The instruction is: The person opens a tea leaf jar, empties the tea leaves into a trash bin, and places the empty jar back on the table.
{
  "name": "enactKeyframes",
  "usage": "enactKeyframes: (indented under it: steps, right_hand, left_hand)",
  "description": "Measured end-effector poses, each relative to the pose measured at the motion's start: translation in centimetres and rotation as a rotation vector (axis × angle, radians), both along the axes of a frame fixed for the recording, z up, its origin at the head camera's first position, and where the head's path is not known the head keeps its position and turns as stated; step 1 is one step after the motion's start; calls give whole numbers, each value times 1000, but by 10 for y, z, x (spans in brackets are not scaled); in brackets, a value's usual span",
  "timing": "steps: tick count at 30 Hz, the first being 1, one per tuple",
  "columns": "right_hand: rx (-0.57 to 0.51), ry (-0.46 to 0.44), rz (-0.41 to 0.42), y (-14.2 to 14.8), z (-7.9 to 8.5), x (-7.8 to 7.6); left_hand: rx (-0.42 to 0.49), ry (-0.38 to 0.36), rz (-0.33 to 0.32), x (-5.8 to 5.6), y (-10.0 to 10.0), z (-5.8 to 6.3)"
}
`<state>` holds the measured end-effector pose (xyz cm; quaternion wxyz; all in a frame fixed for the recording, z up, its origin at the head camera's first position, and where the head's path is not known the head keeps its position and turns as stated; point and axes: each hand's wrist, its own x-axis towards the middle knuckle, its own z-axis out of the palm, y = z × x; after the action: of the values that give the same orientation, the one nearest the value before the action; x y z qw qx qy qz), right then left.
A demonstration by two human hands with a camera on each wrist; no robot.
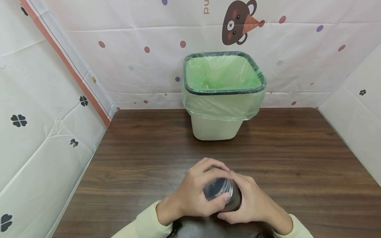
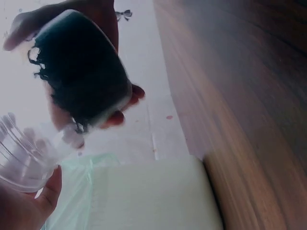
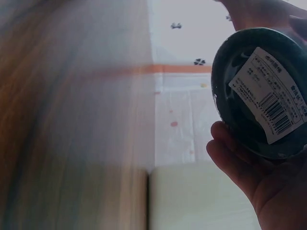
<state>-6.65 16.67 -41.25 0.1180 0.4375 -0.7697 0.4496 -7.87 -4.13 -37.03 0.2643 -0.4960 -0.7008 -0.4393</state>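
Note:
Both hands hold a jar (image 1: 236, 198) with dark contents, tilted, near the front of the table. My left hand (image 1: 191, 191) curls over its clear, ribbed top end, thumb on the near side and fingers across the far side. Around the dark lower part, my right hand (image 1: 256, 201) is wrapped, its thumb at the near edge. In the left wrist view the dark mass fills the jar's lower part (image 2: 81, 67), with a ragged edge towards the clear end (image 2: 24, 155). A white barcode label (image 3: 268, 96) shows on the round base in the right wrist view.
A pale waste bin (image 1: 215, 129) lined with a green bag stands at the back of the brown wooden table (image 1: 134, 158), beyond the hands. Printed white sheets (image 1: 134, 69) hang behind the table and along both sides.

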Motion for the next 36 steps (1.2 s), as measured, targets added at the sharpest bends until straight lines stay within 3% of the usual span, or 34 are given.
enactKeyframes:
  steps: [17,36]
  right_hand:
    - [-1,42,-19,1,0,0]
    - [59,-24,-87,5,0,1]
  left_hand:
    - [37,-61,-17,0,-4,-1]
    - [27,-105,-40,-2,-7,-2]
